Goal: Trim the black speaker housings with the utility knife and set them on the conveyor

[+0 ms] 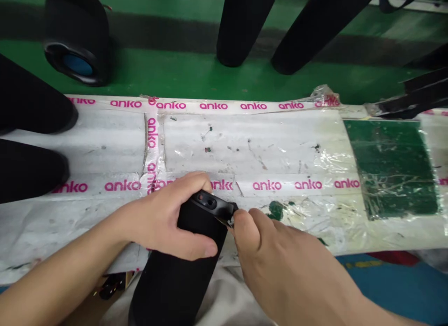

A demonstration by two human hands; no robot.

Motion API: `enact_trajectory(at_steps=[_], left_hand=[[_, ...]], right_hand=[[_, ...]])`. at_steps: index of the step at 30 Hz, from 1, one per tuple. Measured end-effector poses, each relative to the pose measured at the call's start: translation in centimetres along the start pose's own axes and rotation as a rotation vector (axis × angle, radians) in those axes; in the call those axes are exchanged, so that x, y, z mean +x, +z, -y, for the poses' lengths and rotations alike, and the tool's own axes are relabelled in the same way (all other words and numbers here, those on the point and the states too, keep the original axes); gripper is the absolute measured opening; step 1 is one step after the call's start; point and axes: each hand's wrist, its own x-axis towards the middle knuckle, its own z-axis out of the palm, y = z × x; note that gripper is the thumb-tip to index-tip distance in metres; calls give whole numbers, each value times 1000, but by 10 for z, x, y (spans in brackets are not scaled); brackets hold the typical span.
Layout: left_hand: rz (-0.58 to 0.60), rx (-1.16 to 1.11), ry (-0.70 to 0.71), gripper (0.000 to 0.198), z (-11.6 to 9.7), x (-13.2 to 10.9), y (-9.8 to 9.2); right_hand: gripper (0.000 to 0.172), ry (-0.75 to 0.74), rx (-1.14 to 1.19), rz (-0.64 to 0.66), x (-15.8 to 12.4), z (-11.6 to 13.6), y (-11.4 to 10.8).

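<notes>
A black, cloth-covered cylindrical speaker (175, 284) leans at a slant against the near edge of the bench, its top end upward. My left hand (164, 218) is wrapped round that top end, thumb across the front and fingers behind. On the top sits a black plastic end piece (209, 202) with small holes in it. My right hand (273, 256) is closed in a pinch at the right end of this piece, where a small dark, partly shiny bit shows by the fingertips. What exactly the right fingers hold is hidden.
The bench (245, 148) is wrapped in white sheet and pink-lettered tape. Two black cylinders (31, 95) lie at the left. Beyond, on a green surface (168, 69), are a speaker with a blue end (77, 36) and two more black cylinders (245, 27). A green patch (392, 167) shows at right.
</notes>
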Motion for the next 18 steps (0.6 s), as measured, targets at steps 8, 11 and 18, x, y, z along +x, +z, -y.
enact_trajectory(at_steps=[8, 11, 18], left_hand=[[-63, -103, -59, 52, 7, -9, 12], [-73, -117, -42, 55, 10, -10, 13], [-82, -94, -30, 55, 10, -9, 12]], right_hand=[[22, -40, 114, -102, -12, -19, -2], [16, -3, 68, -198, -19, -15, 7], [16, -6, 68, -208, -10, -5, 17]])
